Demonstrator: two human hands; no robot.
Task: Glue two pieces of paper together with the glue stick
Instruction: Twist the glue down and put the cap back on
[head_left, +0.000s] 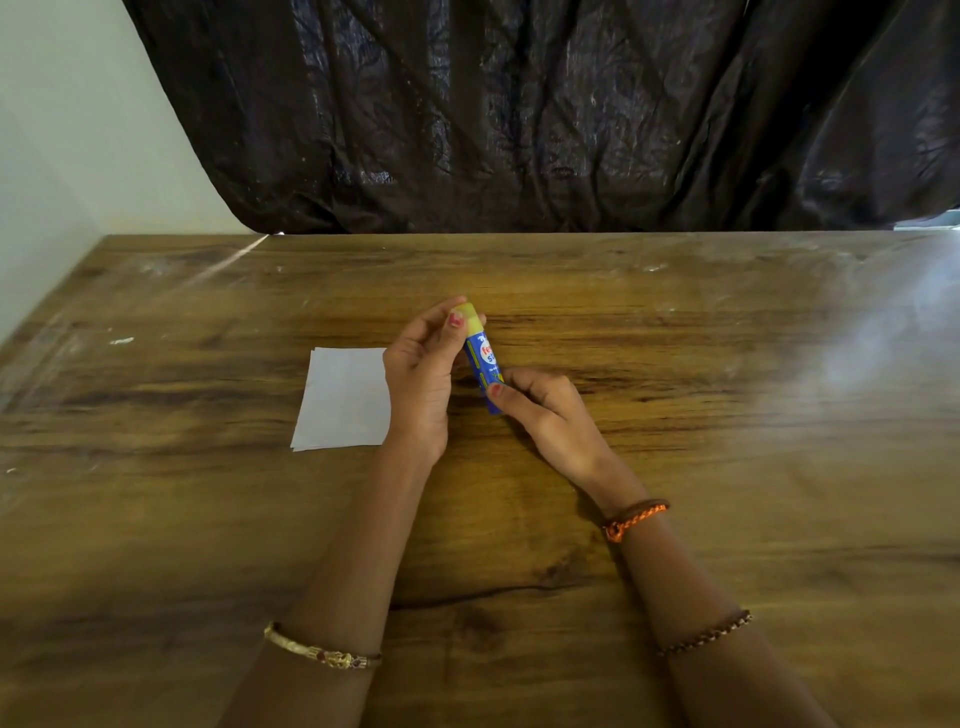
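A blue glue stick (482, 359) with a yellow cap is held above the wooden table (675, 415), tilted with the cap away from me. My right hand (550, 415) grips its lower blue body. The fingers of my left hand (423, 384) close around the yellow cap (469, 317) at the top. White paper (343, 397), two sheets stacked with edges slightly offset, lies flat on the table just left of my left hand. My left hand hides the paper's right edge.
A dark crinkled curtain (545, 114) hangs behind the table's far edge. A pale wall (67, 130) stands at the left. The tabletop shows white smudges and scratches near its far side.
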